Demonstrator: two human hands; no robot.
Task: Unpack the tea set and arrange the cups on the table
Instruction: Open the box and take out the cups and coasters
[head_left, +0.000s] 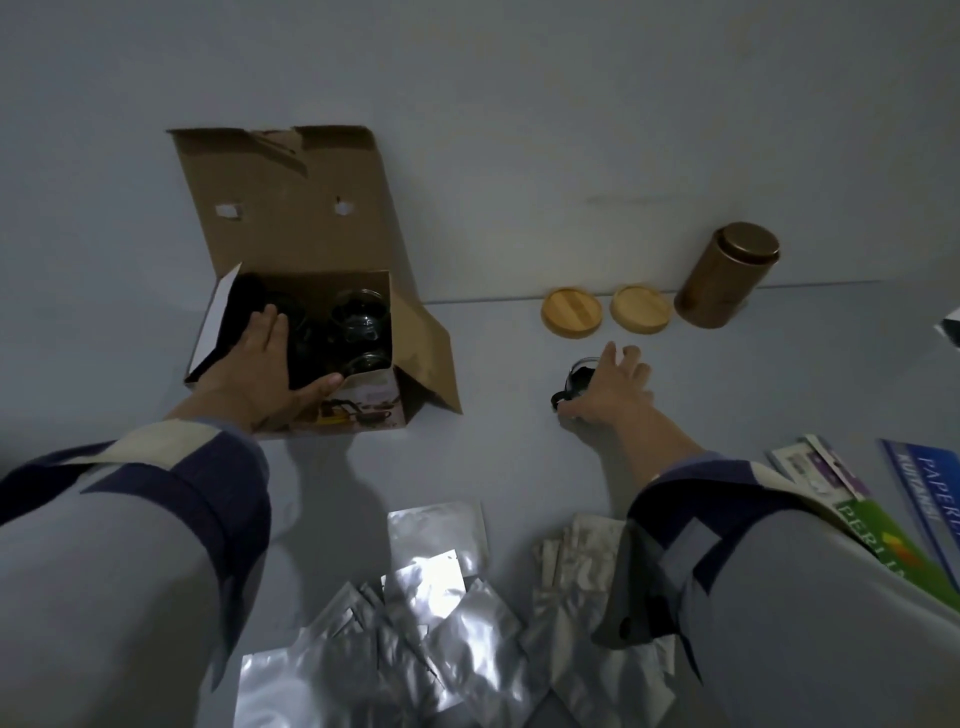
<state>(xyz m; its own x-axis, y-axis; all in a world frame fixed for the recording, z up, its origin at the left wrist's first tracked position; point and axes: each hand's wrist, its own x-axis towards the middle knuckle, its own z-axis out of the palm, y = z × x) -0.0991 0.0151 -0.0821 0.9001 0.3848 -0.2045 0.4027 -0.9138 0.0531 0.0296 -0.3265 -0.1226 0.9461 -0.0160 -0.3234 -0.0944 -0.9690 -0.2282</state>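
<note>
An open cardboard box (415, 358) stands on the grey table, its lid flap raised against the wall. Inside it I see two glass cups (359, 312) in dark compartments. My left hand (260, 364) reaches over the box's front edge, fingers straight into the dark interior, thumb along the front rim. To the right, a small glass cup with a black handle (574, 382) stands on the table. My right hand (608, 389) rests against its right side with fingers spread; the thumb lies near the handle.
Two round wooden lids (571, 313) and a bronze canister (727, 275) stand by the wall at the right. Several silver foil pouches (415, 613) lie along the near edge. Printed booklets and packets (914, 499) lie at the far right.
</note>
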